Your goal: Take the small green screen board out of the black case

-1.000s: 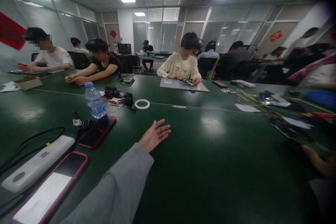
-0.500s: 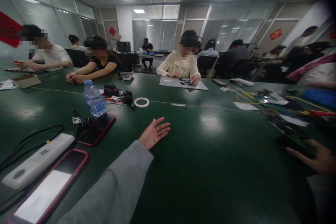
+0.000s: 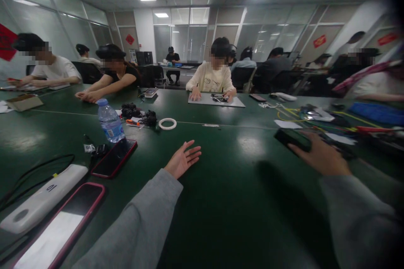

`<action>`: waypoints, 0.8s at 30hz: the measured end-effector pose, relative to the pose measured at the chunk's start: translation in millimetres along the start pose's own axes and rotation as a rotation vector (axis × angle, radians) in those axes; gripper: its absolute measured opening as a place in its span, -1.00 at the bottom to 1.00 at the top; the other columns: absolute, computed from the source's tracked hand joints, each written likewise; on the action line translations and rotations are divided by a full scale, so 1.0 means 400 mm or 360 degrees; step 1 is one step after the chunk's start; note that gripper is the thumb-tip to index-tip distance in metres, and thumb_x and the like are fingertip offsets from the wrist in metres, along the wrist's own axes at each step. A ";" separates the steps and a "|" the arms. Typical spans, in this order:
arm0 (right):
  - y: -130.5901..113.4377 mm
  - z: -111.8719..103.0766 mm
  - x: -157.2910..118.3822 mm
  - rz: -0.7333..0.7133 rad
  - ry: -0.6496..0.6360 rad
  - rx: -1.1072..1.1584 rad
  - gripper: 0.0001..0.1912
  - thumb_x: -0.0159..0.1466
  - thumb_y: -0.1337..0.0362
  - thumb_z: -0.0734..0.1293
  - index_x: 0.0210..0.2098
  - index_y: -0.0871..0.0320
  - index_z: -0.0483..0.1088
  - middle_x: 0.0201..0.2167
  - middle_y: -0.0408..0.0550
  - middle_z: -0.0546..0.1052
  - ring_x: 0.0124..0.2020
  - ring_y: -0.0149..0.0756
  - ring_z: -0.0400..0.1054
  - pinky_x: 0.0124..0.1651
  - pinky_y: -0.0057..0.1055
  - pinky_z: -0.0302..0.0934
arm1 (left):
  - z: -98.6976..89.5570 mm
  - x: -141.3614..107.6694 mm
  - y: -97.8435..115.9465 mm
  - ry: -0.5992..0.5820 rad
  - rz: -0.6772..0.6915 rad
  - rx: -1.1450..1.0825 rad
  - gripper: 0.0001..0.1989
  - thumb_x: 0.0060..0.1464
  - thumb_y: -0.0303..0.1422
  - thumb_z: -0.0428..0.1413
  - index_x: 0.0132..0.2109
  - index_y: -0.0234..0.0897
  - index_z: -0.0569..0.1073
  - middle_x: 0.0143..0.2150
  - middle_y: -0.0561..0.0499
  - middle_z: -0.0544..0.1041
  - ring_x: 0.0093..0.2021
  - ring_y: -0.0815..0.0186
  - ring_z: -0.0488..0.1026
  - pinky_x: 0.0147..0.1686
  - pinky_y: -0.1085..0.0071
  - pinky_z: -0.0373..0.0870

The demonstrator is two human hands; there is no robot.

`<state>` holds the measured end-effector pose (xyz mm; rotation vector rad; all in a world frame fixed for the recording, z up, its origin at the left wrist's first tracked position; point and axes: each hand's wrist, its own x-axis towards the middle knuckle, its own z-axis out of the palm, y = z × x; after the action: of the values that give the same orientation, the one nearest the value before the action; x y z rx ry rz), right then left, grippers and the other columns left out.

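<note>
My left hand [image 3: 183, 160] rests palm-up on the green table [image 3: 221, 201], fingers spread and nothing in them. In front of it lies a white ring [image 3: 167, 124], perhaps a roll of tape. My right hand [image 3: 326, 155] is raised above the table on the right. It grips a dark, flat, rectangular object [image 3: 293, 139] at its near end, thumb along the close side; blur hides what kind it is. A long shadow falls on the tabletop below. To the left of my left hand lies a black phone with a red edge [image 3: 115, 159].
At left are a water bottle [image 3: 110, 122], a pink-cased phone [image 3: 63, 227], a white device marked 01 [image 3: 44, 197] and black cables. Bundled black cords [image 3: 139, 113] lie farther back. Coloured wires and tools [image 3: 315, 115] crowd the right. People sit across the table, one at a grey board [image 3: 236, 101].
My right hand has come in from the right edge, moving left and up, with the dark rectangular object in it. The left hand keeps its pose. The view has shifted slightly.
</note>
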<state>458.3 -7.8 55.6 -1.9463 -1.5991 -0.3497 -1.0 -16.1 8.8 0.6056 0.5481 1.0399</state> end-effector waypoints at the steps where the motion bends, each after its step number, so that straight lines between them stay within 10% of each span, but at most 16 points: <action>1: -0.093 0.010 -0.019 -0.0110 -0.0051 0.0059 -0.32 0.10 -0.05 0.38 0.09 0.22 0.25 -0.24 0.26 0.42 -0.40 -0.20 0.34 -0.36 -0.31 0.07 | 0.002 -0.002 0.000 0.0013 0.0014 0.0013 -0.51 0.10 -0.15 0.04 0.15 -0.18 0.24 0.10 -0.17 0.37 -0.01 0.21 0.41 0.00 0.25 0.31; 5: -0.443 0.082 -0.159 -0.0464 0.0007 0.0423 -0.48 0.20 0.10 0.33 0.07 0.18 0.17 -0.11 0.10 0.36 -0.15 -0.17 0.31 -0.15 -0.29 0.21 | 0.010 -0.006 -0.002 0.0079 0.0077 0.0081 -0.44 0.03 -0.24 0.14 0.18 -0.06 0.20 0.16 -0.13 0.30 -0.02 0.22 0.42 -0.01 0.26 0.33; 9: -0.642 0.138 -0.300 -0.0767 -0.0066 0.0589 -0.62 0.25 0.14 0.26 -0.01 0.18 0.17 -0.10 0.05 0.33 -0.09 -0.18 0.26 -0.09 -0.27 0.23 | 0.010 -0.003 -0.015 0.0099 0.0151 0.0170 -0.29 -0.07 -0.34 0.23 0.20 0.03 0.12 0.06 -0.07 0.37 -0.15 0.30 0.47 -0.15 0.35 0.40; 24: -0.671 0.144 -0.346 -0.0907 -0.0141 0.0541 -0.75 0.27 0.20 0.24 -0.06 0.12 0.26 -0.10 0.02 0.30 -0.09 -0.19 0.23 -0.09 -0.28 0.25 | 0.007 0.005 -0.016 0.0129 0.0132 0.0116 -0.49 -0.06 -0.29 0.20 0.08 -0.10 0.30 -0.20 0.02 0.44 -0.36 0.41 0.44 -0.43 0.50 0.37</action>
<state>158.4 -56.8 7.6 -1.2487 -2.1020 -0.1940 5.4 -17.0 6.1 0.6569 0.6385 1.1305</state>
